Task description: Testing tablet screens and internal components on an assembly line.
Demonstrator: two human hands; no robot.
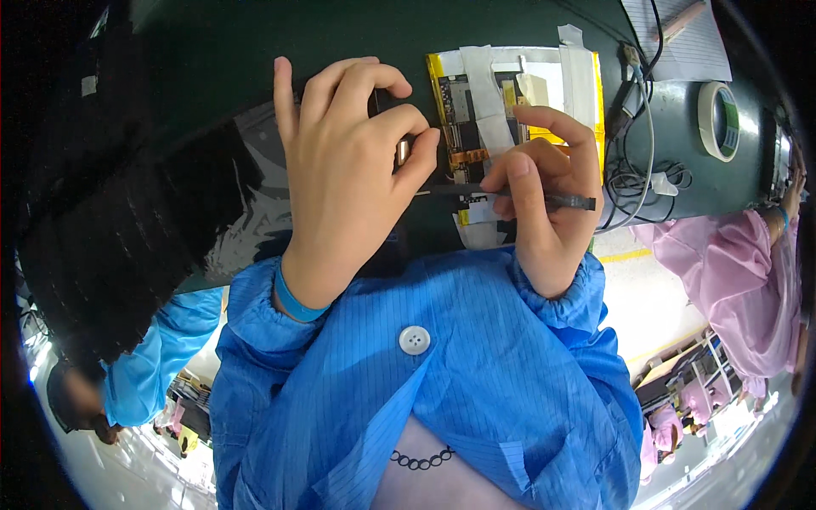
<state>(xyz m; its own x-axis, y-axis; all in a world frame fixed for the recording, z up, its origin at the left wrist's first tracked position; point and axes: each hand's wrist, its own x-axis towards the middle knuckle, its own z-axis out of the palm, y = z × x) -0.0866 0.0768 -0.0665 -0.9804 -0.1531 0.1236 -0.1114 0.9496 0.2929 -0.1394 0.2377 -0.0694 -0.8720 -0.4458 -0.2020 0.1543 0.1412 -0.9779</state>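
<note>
My left hand (344, 153) is over the dark bench, thumb and index finger pinched together; what they hold, if anything, is hidden. A small copper-coloured piece (402, 153) shows in the gap between that thumb and finger. My right hand (552, 191) is closed round a slim black tool (574, 202), whose thin pale tip points left toward my left hand. Behind and partly under my right hand lies an opened flat electronic device with a circuit board (459, 102), yellow edges and white tape strips (486, 93) across it. A dark flat part beneath my left hand is mostly covered.
Black sheets (110, 212) and crumpled clear film (255, 204) lie at the left. A tape roll (719, 121), tangled cables (650, 178) and lined paper (684, 47) are at the right. A person in blue (170, 357) and another in pink (714, 263) are nearby.
</note>
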